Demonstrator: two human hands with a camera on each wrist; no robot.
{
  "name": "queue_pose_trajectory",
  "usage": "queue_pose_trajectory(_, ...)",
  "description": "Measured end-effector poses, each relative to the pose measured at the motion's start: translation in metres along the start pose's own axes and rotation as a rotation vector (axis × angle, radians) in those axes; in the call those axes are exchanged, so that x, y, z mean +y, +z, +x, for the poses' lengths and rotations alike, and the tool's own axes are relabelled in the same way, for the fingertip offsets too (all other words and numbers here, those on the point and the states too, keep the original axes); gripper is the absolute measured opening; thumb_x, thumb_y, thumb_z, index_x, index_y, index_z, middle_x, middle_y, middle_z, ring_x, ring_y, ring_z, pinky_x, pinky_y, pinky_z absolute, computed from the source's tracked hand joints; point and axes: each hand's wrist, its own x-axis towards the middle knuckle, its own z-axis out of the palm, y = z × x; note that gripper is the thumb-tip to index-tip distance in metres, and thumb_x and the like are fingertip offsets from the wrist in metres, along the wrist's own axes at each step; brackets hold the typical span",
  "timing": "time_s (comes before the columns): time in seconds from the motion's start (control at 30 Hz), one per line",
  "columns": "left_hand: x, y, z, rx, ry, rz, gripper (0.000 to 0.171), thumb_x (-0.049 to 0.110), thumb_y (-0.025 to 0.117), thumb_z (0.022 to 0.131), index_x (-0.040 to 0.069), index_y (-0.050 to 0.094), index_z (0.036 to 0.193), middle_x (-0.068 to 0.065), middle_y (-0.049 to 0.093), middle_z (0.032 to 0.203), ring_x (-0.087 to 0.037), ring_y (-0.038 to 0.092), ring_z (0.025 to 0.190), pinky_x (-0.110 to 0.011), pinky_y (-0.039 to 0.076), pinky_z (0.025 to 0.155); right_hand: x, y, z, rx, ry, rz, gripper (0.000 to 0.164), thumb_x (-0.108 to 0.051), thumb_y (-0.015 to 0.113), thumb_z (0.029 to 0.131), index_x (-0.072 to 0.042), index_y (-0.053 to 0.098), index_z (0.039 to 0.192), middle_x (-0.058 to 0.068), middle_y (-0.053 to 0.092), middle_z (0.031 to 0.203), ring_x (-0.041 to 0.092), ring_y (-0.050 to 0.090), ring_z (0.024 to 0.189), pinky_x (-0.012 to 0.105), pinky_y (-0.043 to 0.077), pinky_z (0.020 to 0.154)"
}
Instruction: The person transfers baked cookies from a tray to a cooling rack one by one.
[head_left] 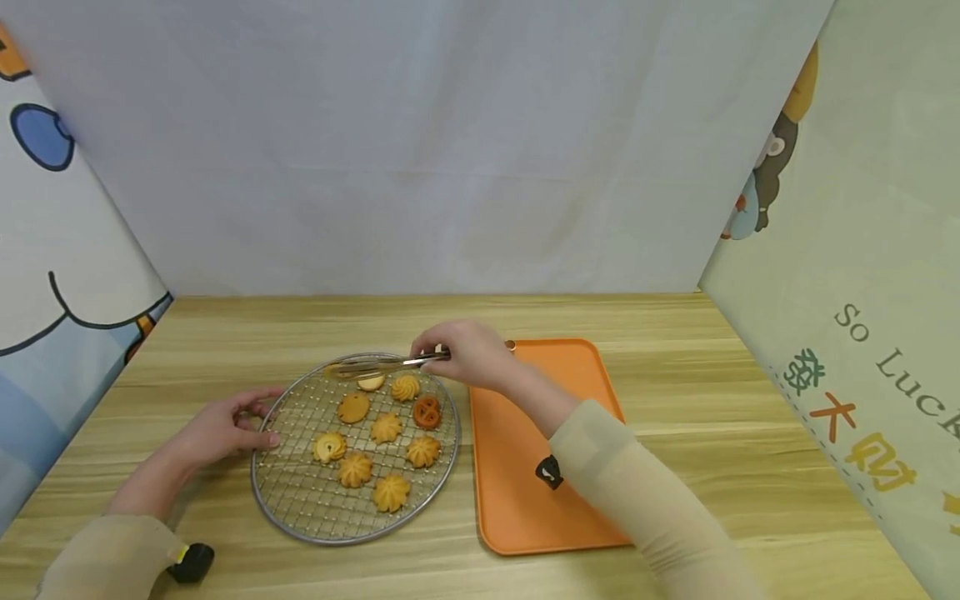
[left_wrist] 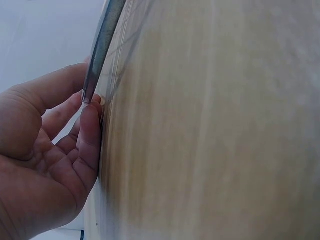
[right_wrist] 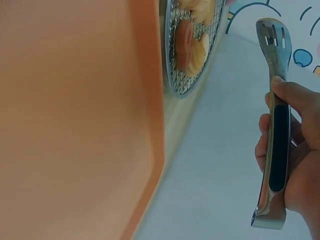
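Observation:
A round wire rack (head_left: 288,500) with a metal rim carries several cookies, among them a flower-shaped cookie (head_left: 392,493), a plain round cookie (head_left: 352,408) and a darker pretzel-shaped cookie (head_left: 427,412). At the rack's left side my left hand (head_left: 225,429) pinches the rim, thumb above and fingers below; the left wrist view shows the rim (left_wrist: 102,55) between them. My right hand (head_left: 472,354) holds metal tongs (right_wrist: 280,145) with dark grip inlays and slotted ends. The tongs reach left over the rack's far part, above a pale cookie (head_left: 371,382). Whether their tips hold anything is unclear.
An orange tray (head_left: 517,508) lies right of the rack, partly under my right forearm. Both stand on a wood-grain table (head_left: 712,483). A pale cloth wall (head_left: 450,167) rises behind, with printed panels on either side.

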Motion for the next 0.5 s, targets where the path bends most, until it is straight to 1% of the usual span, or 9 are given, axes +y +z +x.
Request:
queue_pose_trajectory(0.17,-0.001,0.007,-0.002,0.004,0.004,-0.007,0.083,0.025,0.08,0.075,0.003,0.037,0.143,-0.019,0.052,0.111,-0.013,0.05,0.075,-0.026,0.045,0.061,-0.004,0.013,0.001,-0.039,0.014,-0.019,0.019,-0.026,0.066,0.089,-0.024,0.069,0.108,-0.009,0.069,0.102,0.004,0.063,0.086,0.022,0.048,0.07)
queue_pose_trajectory(0.23,-0.001,0.01,-0.004,0.006,0.003,-0.007,0.083,0.025,0.08,0.075,0.003,0.037,0.143,-0.018,0.052,0.112,-0.013,0.05,0.075,-0.026,0.045,0.061,-0.005,0.018,0.002,-0.055,0.018,-0.033,0.021,-0.028,0.065,0.09,-0.024,0.068,0.11,-0.009,0.068,0.103,0.005,0.062,0.089,0.022,0.048,0.07)
queue_pose_trajectory(0.4,-0.003,0.018,-0.006,0.008,0.001,-0.007,0.084,0.025,0.08,0.075,0.003,0.037,0.143,-0.018,0.052,0.112,-0.013,0.051,0.076,-0.026,0.045,0.062,-0.006,0.032,0.002,-0.078,0.023,-0.057,0.022,-0.029,0.063,0.091,-0.025,0.068,0.112,-0.01,0.068,0.102,0.003,0.06,0.082,0.019,0.043,0.059)
queue_pose_trajectory(0.5,-0.004,0.022,-0.008,0.009,0.005,-0.01,0.084,0.025,0.08,0.074,0.003,0.037,0.143,-0.018,0.052,0.111,-0.013,0.051,0.075,-0.026,0.045,0.061,-0.007,0.039,0.002,-0.084,0.009,-0.09,0.02,-0.029,0.063,0.091,-0.028,0.068,0.11,-0.012,0.068,0.104,0.002,0.059,0.08,0.018,0.041,0.058)
